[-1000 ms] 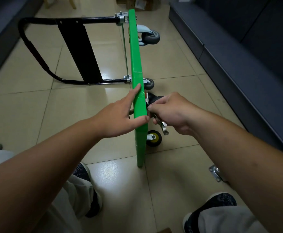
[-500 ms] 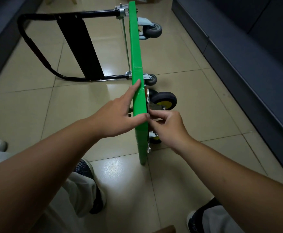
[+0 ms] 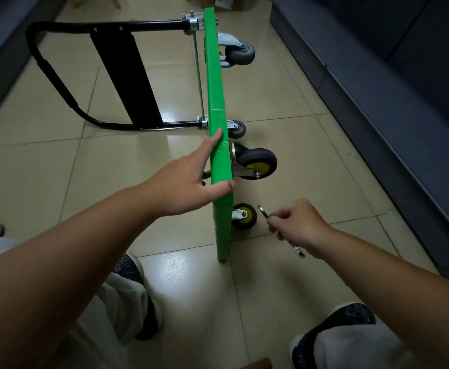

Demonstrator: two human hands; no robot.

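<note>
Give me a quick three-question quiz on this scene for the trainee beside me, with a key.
1. True or false: the left hand rests on the top edge of the green flat cart platform, which stands on its side.
2. What does the right hand grip? A. a slim silver metal tool B. a loose wheel C. nothing
3. Which wheel is nearest the tool's tip: the lower yellow-hubbed black wheel or the far grey rubber caster?
Key: 1 true; 2 A; 3 the lower yellow-hubbed black wheel.
</note>
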